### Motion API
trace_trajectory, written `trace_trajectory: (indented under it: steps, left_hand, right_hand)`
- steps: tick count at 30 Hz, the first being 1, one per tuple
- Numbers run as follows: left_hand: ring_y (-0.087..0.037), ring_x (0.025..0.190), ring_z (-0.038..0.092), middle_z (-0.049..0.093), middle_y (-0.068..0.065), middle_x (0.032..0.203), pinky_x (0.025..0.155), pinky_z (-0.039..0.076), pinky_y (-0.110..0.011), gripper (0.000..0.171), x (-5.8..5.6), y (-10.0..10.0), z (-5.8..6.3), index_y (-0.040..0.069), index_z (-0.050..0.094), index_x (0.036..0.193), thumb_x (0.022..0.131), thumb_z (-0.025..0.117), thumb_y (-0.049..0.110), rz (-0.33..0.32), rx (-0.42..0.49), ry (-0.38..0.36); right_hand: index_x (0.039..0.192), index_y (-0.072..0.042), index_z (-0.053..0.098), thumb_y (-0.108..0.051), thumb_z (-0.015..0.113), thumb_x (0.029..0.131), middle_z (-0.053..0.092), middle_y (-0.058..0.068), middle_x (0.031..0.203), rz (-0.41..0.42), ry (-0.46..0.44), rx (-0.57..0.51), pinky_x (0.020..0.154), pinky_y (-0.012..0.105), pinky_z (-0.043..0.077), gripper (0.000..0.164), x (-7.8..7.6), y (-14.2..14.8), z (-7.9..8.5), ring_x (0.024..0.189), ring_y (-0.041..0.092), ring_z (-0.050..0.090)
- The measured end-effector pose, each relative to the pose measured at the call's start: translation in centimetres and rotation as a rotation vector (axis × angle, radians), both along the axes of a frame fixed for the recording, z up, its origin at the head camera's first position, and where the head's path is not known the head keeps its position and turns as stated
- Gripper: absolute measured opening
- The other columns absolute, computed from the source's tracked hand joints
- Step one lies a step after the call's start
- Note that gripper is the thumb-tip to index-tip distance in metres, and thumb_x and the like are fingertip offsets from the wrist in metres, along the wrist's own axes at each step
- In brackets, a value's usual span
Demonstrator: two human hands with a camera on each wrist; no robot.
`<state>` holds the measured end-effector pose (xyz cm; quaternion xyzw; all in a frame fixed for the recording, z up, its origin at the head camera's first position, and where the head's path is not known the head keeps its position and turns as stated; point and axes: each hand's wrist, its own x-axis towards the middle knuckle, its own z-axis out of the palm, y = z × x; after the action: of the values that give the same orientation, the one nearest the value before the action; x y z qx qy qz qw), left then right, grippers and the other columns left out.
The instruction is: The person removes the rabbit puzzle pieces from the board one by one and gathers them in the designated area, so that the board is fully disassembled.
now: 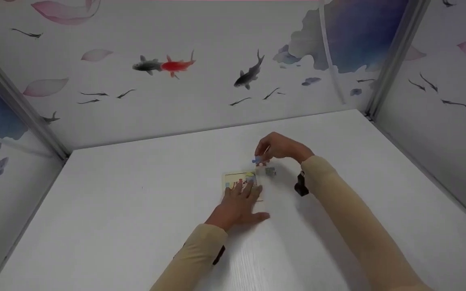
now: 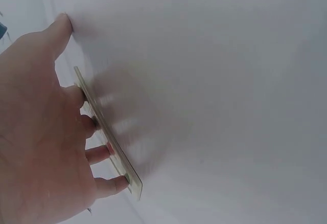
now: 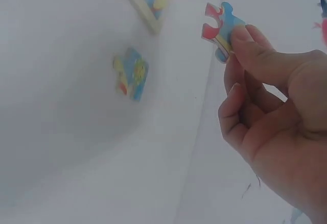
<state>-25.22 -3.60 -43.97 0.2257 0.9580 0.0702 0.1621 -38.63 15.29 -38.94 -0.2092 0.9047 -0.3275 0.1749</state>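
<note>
My right hand (image 1: 278, 146) pinches a jigsaw piece (image 3: 218, 27) between thumb and fingertips, raised above the table. The piece is blue and red, with a rounded notch in one side. My left hand (image 1: 239, 202) lies spread, its fingertips resting on a small framed jigsaw board (image 1: 229, 176) and its thumb out to the side on the table. Colourful picture parts show on the board beyond the fingers; the hand covers the rest. In the left wrist view the board's thin pale edge (image 2: 115, 142) runs beneath the fingertips. A loose jigsaw piece (image 3: 132, 74) lies right of the board.
The white table (image 1: 115, 210) spreads around both hands. Behind it stands a white panel (image 1: 200, 109) painted with fish and petals, with more panels at left and right. A dark object (image 1: 301, 186) sits at the right wrist by the sleeve cuff.
</note>
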Motion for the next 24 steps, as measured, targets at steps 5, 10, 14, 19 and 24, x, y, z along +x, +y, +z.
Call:
trace_trajectory:
  steps: [5,10,14,19,24]
  left_hand:
    - [-0.032,0.158,0.013,0.016,-0.006,0.17,0.126,0.017,-0.055,0.085,0.0,0.2,0.2,0.023,0.022,0.161,0.094,0.051,0.067,0.004,-0.019,-0.012]
    - [-0.032,0.157,0.014,0.016,-0.006,0.17,0.125,0.018,-0.055,0.085,-0.1,0.4,0.6,0.022,0.022,0.161,0.094,0.052,0.066,0.007,-0.046,-0.02]
    - [-0.032,0.158,0.013,0.015,-0.006,0.17,0.125,0.018,-0.054,0.084,-0.2,0.3,0.9,0.022,0.022,0.161,0.095,0.053,0.064,0.005,-0.041,-0.036]
    - [-0.028,0.158,0.01,0.013,-0.002,0.17,0.126,0.019,-0.052,0.082,-0.8,0.0,1.5,0.024,0.022,0.161,0.096,0.055,0.06,-0.006,-0.061,-0.098]
    - [-0.024,0.159,0.006,0.011,0.0,0.171,0.127,0.018,-0.049,0.082,-1.4,-0.4,1.7,0.023,0.022,0.161,0.096,0.056,0.059,0.0,-0.054,-0.171]
  right_hand:
    - [0.119,-0.003,0.072,-0.005,0.067,0.094,0.071,0.014,0.11,-0.039,-0.013,0.05,0.097,0.044,0.053,0.026,0.0,2.5,-0.4,0.093,0.02,0.065]
    - [0.117,-0.005,0.073,-0.006,0.067,0.094,0.071,0.013,0.112,-0.084,-0.039,0.097,0.099,0.043,0.05,0.024,0.0,4.4,-1.5,0.096,0.02,0.062]
    - [0.115,-0.009,0.075,-0.008,0.066,0.095,0.07,0.011,0.113,-0.117,-0.057,0.133,0.099,0.044,0.048,0.022,0.0,5.0,-2.1,0.098,0.021,0.058]
    - [0.114,-0.011,0.076,-0.012,0.067,0.095,0.07,0.009,0.114,-0.151,-0.082,0.15,0.095,0.039,0.048,0.021,0.3,5.3,-2.8,0.097,0.02,0.056]
    - [0.113,-0.005,0.076,-0.009,0.066,0.094,0.071,0.012,0.112,-0.184,-0.065,0.084,0.076,0.026,0.046,0.021,0.6,5.5,-3.7,0.086,0.015,0.053]
